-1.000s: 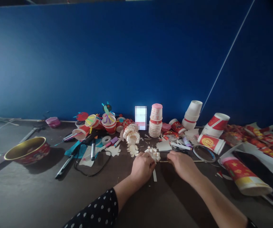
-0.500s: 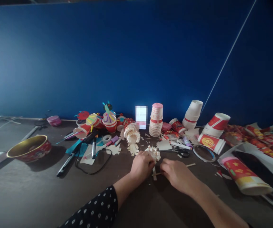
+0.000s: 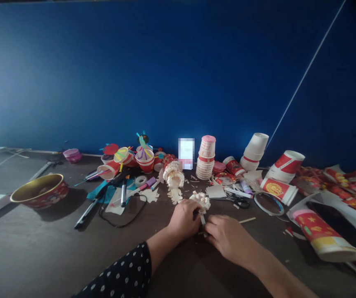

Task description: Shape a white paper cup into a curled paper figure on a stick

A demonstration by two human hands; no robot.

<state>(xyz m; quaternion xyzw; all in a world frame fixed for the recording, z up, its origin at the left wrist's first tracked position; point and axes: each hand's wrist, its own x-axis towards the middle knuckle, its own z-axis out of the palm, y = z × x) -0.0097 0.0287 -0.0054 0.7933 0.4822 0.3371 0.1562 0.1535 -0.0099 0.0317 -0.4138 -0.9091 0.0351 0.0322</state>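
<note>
My left hand (image 3: 186, 220) is closed on a white paper piece (image 3: 200, 201) with a curled, fringed top; its narrow strip (image 3: 203, 219) hangs down toward me. Close beside it, my right hand (image 3: 227, 236) has its fingers pinched at the strip's lower end, around a thin wooden stick (image 3: 247, 220). The stick's far end sticks out to the right behind that hand, and its middle is hidden. Just beyond my hands lies a similar fringed, curled white paper form (image 3: 174, 182).
Stacked paper cups (image 3: 205, 161) stand at the back. A gold-lined red bowl (image 3: 41, 192) is at left, near a marker (image 3: 123, 194) and a black cord. At right lie a roll of tape (image 3: 269, 203), a tipped red cup (image 3: 326, 236) and a dark phone-like slab (image 3: 345, 225).
My right hand has moved in toward the left, and its fingers now meet the strip's lower end. The left hand keeps its hold. The view has shifted slightly.
</note>
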